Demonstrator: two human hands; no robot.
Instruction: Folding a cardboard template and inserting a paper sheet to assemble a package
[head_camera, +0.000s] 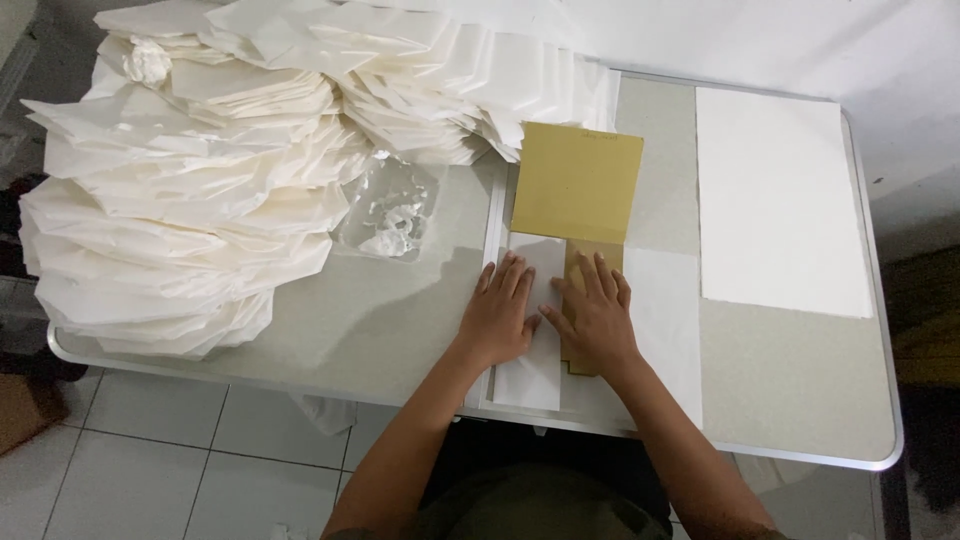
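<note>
white paper sheet (528, 345) lies half folded at the worktop's (380, 330) near edge beside a brown template (578, 185), pressed under flat, open left hand (497, 318) and right hand (594, 322), with many folded papers (190, 200) heaped already and a flat stack (778, 200) unfolded.

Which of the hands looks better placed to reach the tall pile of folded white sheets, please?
Probably the left hand: the pile of folded sheets lies on its side of the table, while the right hand rests flat on the brown card template.
</note>
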